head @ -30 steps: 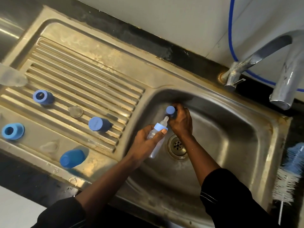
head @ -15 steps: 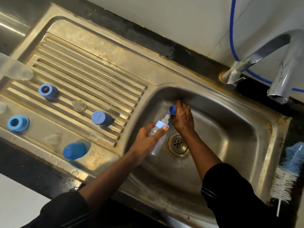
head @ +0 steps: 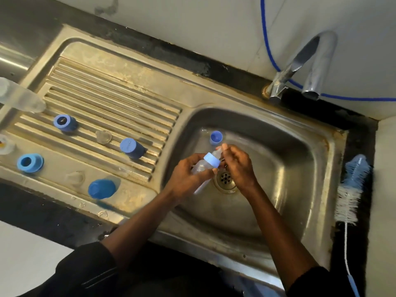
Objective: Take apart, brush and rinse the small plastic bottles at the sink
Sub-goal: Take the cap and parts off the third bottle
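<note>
Over the sink basin [head: 295, 168], my left hand [head: 186, 176] grips a small clear plastic bottle [head: 200, 168] with a light blue collar ring [head: 212, 160] and a clear teat. My right hand [head: 237, 166] is at the bottle's top, its fingertips pinching the teat. A dark blue cap [head: 216, 137] lies in the basin just behind my hands, open side up. The bottle's lower part is partly hidden by my left fingers.
On the ribbed drainboard [head: 111, 97] lie several blue caps and rings [head: 130, 147], clear teats [head: 103, 136] and a clear bottle [head: 21, 99] at the far left. A blue and white bottle brush [head: 351, 189] rests on the right rim. The tap [head: 315, 61] stands behind; the drain [head: 225, 179] is under my hands.
My right hand let go of the dark blue cap, which now lies in the basin, and came back to the bottle's teat. The bottle stays in my left hand.
</note>
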